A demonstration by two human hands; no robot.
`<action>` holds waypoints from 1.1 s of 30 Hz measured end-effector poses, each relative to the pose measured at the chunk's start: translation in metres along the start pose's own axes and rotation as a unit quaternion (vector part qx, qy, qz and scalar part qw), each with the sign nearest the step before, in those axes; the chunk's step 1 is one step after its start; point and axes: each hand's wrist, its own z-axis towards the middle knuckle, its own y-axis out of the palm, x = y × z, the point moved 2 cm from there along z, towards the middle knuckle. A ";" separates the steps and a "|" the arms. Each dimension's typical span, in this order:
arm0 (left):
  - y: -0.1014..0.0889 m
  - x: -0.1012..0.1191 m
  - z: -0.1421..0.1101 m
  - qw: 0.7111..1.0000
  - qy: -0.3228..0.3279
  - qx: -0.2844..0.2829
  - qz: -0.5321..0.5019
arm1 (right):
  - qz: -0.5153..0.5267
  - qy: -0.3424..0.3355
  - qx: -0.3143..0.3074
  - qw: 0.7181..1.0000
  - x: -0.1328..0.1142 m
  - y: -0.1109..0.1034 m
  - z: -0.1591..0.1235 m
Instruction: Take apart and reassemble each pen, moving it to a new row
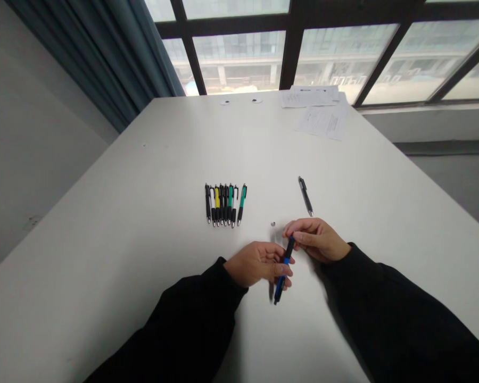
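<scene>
A blue and black pen (286,260) is held slanted just above the table between my two hands. My left hand (261,261) is closed round its middle, thumb on top. At the pen's far end, the fingertips of my right hand (315,238) pinch the tip, which they partly hide. A small metallic piece (273,224) lies on the table just beyond my hands. Farther left, several pens (223,205) in black, white, yellow and green lie side by side in a row. One black pen (305,196) lies alone beyond my right hand.
The white table (104,223) narrows toward the window (239,58). Papers (319,109) lie at its far right edge, near two small round white pieces (257,100) with dark spots. A dark curtain (104,53) hangs at the left.
</scene>
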 end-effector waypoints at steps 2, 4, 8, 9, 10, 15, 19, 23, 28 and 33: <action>0.000 0.000 0.000 1.000 -0.002 -0.001 -0.008 | 0.000 0.000 -0.012 1.000 0.001 -0.001 0.000; 0.000 0.000 0.000 1.000 0.001 -0.001 -0.013 | 0.003 0.002 -0.022 1.000 0.001 -0.001 0.000; -0.001 -0.001 0.000 1.000 0.004 -0.001 -0.012 | 0.019 -0.001 -0.011 1.000 -0.001 0.000 -0.001; -0.001 -0.001 0.000 1.000 0.004 -0.001 -0.010 | 0.022 -0.004 -0.007 1.000 -0.002 0.001 -0.001; -0.001 -0.001 0.001 1.000 0.004 0.001 -0.010 | 0.025 -0.006 -0.004 1.000 -0.003 0.002 -0.001; -0.001 -0.001 0.000 1.000 0.004 0.000 -0.003 | 0.021 -0.012 -0.005 1.000 -0.004 0.004 -0.001; -0.001 -0.001 0.000 1.000 0.001 0.000 0.005 | 0.024 -0.010 -0.011 1.000 -0.001 0.002 -0.001; -0.001 -0.001 -0.001 1.000 -0.002 -0.002 0.001 | 0.023 -0.013 -0.016 1.000 -0.001 0.002 -0.001; 0.000 0.000 -0.001 1.000 -0.002 -0.003 0.004 | 0.013 -0.018 -0.026 0.999 -0.002 0.004 -0.001; -0.001 -0.001 -0.001 1.000 -0.005 -0.001 -0.004 | 0.010 -0.015 -0.015 1.000 -0.002 0.005 -0.001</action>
